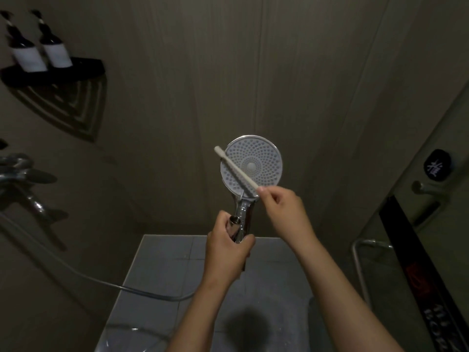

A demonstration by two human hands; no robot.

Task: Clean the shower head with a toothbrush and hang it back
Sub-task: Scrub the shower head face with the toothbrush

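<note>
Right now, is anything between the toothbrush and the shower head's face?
Nothing visible. The toothbrush lies across the left part of the shower head face, pinched by the right hand; the left hand grips it lower down.

Black corner shelf (pixel 85 68): two dark bottles (pixel 28 57), side by side.

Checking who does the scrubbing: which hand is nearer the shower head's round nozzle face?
Right. The right hand pinches the toothbrush just beside the lower rim of the nozzle face; the left hand grips the chrome handle farther down.
</note>
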